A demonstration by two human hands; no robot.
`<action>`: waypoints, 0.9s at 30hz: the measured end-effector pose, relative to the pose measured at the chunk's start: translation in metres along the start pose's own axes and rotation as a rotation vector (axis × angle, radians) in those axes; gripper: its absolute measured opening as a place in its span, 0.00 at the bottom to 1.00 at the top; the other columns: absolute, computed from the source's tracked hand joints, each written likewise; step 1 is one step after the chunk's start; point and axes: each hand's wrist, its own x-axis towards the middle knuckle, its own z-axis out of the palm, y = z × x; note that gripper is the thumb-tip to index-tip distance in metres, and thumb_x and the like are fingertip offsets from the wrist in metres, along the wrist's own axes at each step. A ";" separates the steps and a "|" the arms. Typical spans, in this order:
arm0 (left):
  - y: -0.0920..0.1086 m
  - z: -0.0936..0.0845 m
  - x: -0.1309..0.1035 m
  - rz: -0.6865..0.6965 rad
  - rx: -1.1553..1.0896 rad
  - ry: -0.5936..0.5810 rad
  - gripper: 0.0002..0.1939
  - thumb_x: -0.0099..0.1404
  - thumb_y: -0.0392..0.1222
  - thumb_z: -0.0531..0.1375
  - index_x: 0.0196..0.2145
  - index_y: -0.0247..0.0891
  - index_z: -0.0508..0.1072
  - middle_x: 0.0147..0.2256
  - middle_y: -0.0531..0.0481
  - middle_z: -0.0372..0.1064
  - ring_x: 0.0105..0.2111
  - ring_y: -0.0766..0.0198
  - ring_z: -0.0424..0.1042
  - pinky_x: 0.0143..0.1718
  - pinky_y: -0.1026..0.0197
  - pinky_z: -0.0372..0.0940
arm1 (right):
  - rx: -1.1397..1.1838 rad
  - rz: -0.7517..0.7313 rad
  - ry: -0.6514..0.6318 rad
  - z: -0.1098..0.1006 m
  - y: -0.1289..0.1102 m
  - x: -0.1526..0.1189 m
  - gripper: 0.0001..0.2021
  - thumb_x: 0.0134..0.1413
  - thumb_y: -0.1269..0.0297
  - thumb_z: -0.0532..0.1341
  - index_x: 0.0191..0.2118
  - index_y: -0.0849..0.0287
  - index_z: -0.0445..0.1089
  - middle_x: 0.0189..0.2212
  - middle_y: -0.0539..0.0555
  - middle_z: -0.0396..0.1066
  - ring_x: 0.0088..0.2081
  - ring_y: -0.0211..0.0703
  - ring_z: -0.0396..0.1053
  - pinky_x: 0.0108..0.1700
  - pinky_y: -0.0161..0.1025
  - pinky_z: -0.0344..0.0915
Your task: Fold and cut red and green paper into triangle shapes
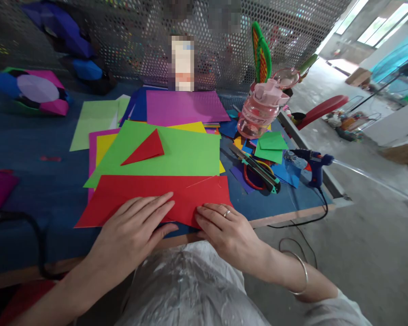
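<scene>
A sheet of red paper [139,188] lies at the front edge of the table. My left hand [132,226] rests flat on it, fingers stretched out and thumb apart. At the paper's front right corner, my right hand [224,226] has its fingers curled over the edge, with the thumb tip just showing below; it grips the paper there. A ring and a bangle are on this hand and wrist. Just behind lies a green sheet [190,151], with a small folded red triangle [146,149] on top of it.
Purple sheets [187,106] and pale green sheets [95,120] lie farther back. To the right are a utility knife [258,170], paper scraps [272,146], a pink bottle [258,111] and a blue glue gun [314,163] with its cord. Folded paper shapes [37,90] sit at left.
</scene>
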 end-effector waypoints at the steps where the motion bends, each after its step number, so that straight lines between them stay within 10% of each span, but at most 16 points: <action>1: -0.001 -0.002 -0.001 -0.001 -0.017 0.000 0.20 0.83 0.49 0.51 0.55 0.34 0.75 0.56 0.39 0.81 0.50 0.47 0.82 0.52 0.44 0.72 | 0.010 -0.007 0.006 0.000 0.001 0.000 0.13 0.75 0.70 0.58 0.56 0.69 0.76 0.53 0.64 0.82 0.55 0.52 0.79 0.56 0.46 0.78; 14: -0.017 -0.017 -0.014 -0.048 -0.454 0.008 0.19 0.70 0.28 0.54 0.49 0.50 0.73 0.54 0.58 0.82 0.58 0.64 0.78 0.69 0.55 0.66 | 0.168 0.113 0.149 0.002 0.008 -0.017 0.15 0.72 0.78 0.55 0.55 0.62 0.75 0.50 0.61 0.82 0.58 0.48 0.79 0.59 0.44 0.79; 22: -0.004 0.000 -0.005 -0.302 -0.615 -0.093 0.22 0.70 0.35 0.55 0.58 0.53 0.70 0.53 0.56 0.82 0.52 0.62 0.82 0.56 0.63 0.74 | 0.081 0.184 0.190 0.003 0.005 -0.018 0.11 0.74 0.72 0.59 0.50 0.59 0.79 0.44 0.58 0.83 0.48 0.46 0.79 0.51 0.44 0.78; 27: 0.000 0.003 0.008 -0.402 -0.521 -0.047 0.08 0.74 0.43 0.57 0.46 0.50 0.75 0.43 0.54 0.82 0.43 0.60 0.83 0.48 0.61 0.76 | 0.127 0.270 0.231 0.002 0.002 -0.012 0.07 0.72 0.72 0.61 0.45 0.60 0.78 0.40 0.57 0.80 0.44 0.46 0.77 0.48 0.44 0.77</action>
